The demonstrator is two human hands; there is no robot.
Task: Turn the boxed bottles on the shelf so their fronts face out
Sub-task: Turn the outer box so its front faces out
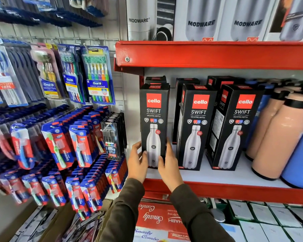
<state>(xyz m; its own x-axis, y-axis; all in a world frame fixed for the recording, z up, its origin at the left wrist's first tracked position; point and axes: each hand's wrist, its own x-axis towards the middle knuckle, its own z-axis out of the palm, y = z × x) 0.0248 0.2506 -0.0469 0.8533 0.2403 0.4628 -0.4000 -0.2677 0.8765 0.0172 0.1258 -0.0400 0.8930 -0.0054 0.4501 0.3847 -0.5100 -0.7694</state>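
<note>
Shop aisle under even, bright light. Red-painted metal shelf edge (217,55) across the upper right, fixed with a silver bolt (127,59); white shelf board (222,175) below it, edged by a second red metal rail (234,192). At left, a pale wire-grid display wall (33,33) hung with blister-packed toothbrushes (96,75) in blue and red cards. Above, tall grey and white cartons printed MODWARE (201,18). Lower right, rows of small white cartons (269,219).
</note>
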